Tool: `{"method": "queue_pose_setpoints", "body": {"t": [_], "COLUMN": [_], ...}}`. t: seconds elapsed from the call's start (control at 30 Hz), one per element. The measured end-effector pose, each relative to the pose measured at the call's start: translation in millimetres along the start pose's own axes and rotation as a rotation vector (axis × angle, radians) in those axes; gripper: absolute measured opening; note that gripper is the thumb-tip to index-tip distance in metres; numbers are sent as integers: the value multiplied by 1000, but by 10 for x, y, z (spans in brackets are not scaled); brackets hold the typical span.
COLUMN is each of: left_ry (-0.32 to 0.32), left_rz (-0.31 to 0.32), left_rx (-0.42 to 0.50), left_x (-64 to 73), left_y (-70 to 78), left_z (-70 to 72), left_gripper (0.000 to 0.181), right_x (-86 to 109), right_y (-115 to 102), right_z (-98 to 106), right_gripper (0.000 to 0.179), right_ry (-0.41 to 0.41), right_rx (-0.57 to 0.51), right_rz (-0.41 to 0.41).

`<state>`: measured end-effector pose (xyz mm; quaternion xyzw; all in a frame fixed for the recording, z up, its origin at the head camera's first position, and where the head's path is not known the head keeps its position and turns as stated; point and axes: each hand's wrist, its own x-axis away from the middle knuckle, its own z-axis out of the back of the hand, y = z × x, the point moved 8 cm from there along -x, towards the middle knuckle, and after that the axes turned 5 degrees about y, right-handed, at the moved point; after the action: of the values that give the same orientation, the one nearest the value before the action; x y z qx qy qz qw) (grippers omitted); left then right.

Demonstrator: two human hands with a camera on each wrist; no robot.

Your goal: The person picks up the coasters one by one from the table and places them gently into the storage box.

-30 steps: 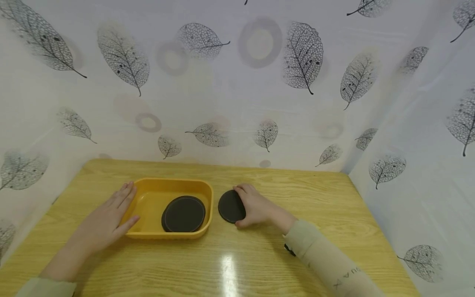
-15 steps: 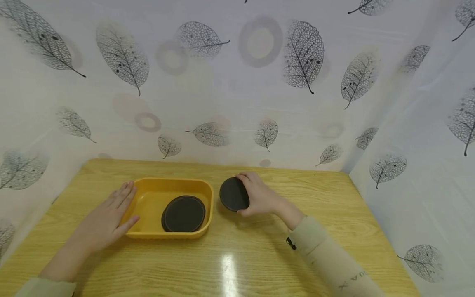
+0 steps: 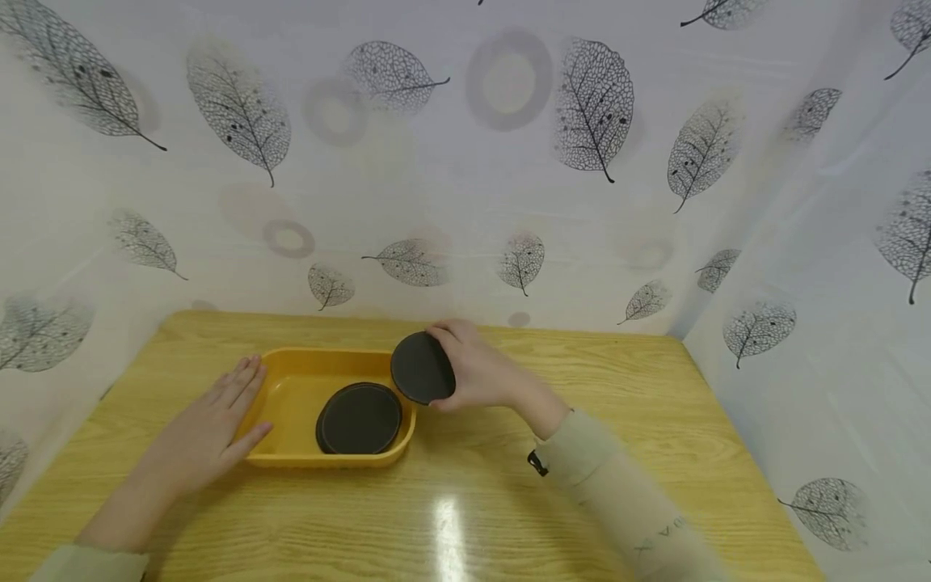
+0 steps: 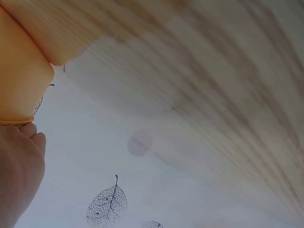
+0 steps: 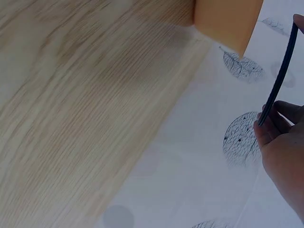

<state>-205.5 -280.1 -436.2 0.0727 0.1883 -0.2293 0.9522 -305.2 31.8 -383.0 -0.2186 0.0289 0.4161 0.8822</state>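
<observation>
My right hand (image 3: 476,369) grips a thin round black coaster (image 3: 418,368) by its edge, thumb on the near side and fingers on the far side. The coaster is tilted and overlaps the right rim of a yellow plastic tray (image 3: 294,461) in the head view. Its thin edge shows in the right wrist view as a dark disc (image 5: 282,73). Inside the tray, at the right, lie black coasters (image 3: 361,419) stacked slightly askew. At the tray's left end my left hand (image 3: 200,432) rests on the rim with its fingers straight.
The tray stands on a wood-grain table (image 3: 509,517) with a bright light reflection near the front. Behind and to the right rises a pale wall covering (image 3: 465,178) printed with leaves. A black clip (image 3: 537,463) hangs by the right sleeve.
The right hand has lifted the coaster off the table and moved it up and then left to above the tray's right rim. My left hand and the tray have stayed in place.
</observation>
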Motion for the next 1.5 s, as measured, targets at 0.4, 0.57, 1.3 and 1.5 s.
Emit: {"method": "queue_pose_setpoints", "body": {"t": [0.4, 0.57, 1.3, 1.5], "left_ry": [-6, -2, 14, 18], "left_rz": [0, -1, -7, -12], "left_rx": [4, 8, 8, 5], "left_x": [-13, -15, -7, -8], "left_y": [-4, -9, -5, -8], "left_z": [-21, -28, -8, -13], "left_gripper": [80, 81, 79, 79], "right_x": [-318, -385, -448, -440], "right_y": [-385, -474, -662, -671], "right_z": [-304, -475, -871, -927], "right_gripper": [112, 112, 107, 106], "right_ry": [-90, -137, -232, -226], "right_rx": [-5, -14, 198, 277], "right_rz": [50, 60, 148, 162]}}
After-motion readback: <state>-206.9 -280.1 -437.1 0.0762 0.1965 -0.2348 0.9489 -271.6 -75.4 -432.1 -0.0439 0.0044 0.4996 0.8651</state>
